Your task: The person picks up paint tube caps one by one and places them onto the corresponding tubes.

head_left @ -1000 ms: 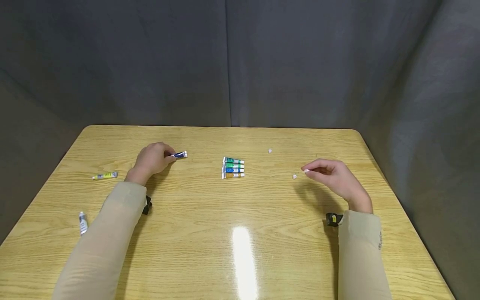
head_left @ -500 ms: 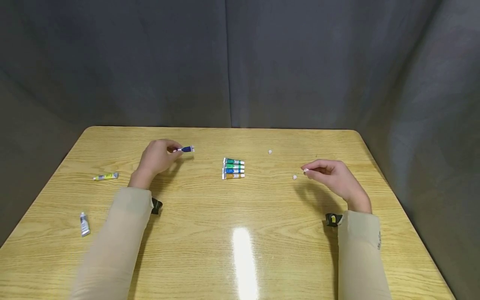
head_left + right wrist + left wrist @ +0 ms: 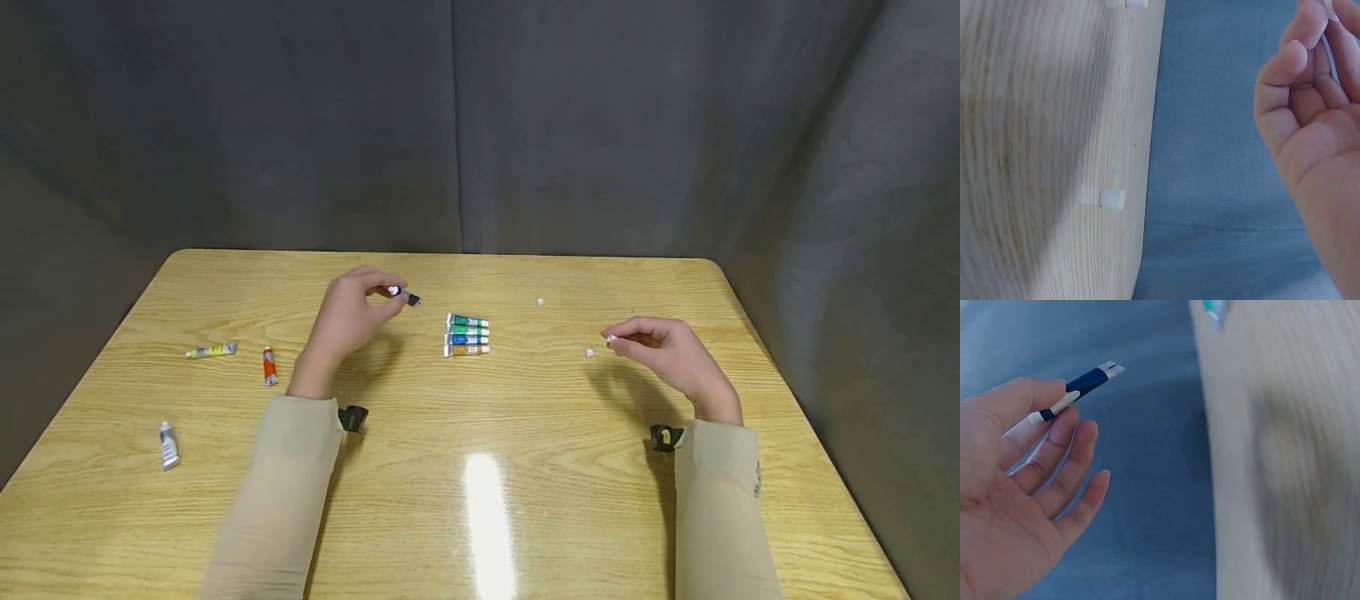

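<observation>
My left hand [image 3: 347,321] is raised over the far left-centre of the table, pinching a small dark blue paint tube [image 3: 1089,382] between thumb and fingertips. Its white cap end lies toward the palm and its flat crimped end points away. On the right, my right hand [image 3: 675,358] pinches a tiny white cap [image 3: 612,340], partly hidden by the fingertips. Two similar white caps stand on the wood nearby, one close to the right fingertips [image 3: 589,353] and another farther back [image 3: 1112,199]. Between the hands, several paint tubes [image 3: 468,340] in green, blue and ochre lie in a neat row.
Left of my left forearm lie a yellow tube [image 3: 212,351], a red tube [image 3: 269,367] and a whitish tube [image 3: 168,446]. Dark curtain [image 3: 457,125] hangs behind the wooden table [image 3: 570,500]. A bright reflection shows at the front middle.
My left hand has moved right with the dark blue tube, which has swung so its white cap shows. The red tube has come out from behind the forearm. My right hand stays nearly still.
</observation>
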`<state>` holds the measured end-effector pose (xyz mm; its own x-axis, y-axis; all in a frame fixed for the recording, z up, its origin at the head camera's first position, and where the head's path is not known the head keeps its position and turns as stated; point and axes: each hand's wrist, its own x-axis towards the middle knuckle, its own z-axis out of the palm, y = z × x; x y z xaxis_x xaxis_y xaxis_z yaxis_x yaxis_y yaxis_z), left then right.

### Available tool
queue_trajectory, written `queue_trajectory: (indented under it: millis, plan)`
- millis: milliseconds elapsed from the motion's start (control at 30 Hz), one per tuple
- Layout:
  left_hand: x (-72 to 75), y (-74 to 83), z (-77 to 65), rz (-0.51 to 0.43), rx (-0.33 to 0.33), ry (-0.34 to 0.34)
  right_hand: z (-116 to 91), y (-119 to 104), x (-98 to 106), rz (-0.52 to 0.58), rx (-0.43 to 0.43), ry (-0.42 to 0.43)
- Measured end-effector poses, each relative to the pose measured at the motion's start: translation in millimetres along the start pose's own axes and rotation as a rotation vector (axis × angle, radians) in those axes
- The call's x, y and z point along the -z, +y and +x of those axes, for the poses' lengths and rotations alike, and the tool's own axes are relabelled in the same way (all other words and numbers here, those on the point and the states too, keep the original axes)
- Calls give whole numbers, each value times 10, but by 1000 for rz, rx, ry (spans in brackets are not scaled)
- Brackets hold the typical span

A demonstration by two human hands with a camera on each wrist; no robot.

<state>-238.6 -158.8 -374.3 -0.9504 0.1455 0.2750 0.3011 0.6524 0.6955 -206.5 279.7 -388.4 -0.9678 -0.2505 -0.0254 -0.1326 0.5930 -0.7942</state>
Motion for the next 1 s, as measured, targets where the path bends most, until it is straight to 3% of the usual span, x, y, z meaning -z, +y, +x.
queue_trajectory:
  millis: [167, 433, 700, 1000]
  plan:
    - [-52, 199, -36, -83, -29, 31, 4, -8, -13, 10, 12, -6]
    - [-131, 421, -66, -227, -42, 14, 25, -50, -62, 11, 41, -10]
    - [-246, 486, -95, -225, -84, -50, 44, -206, -148, 23, 41, -28]
    - [-399, 524, -86, -202, -118, -121, 100, -382, -329, -31, 157, 6]
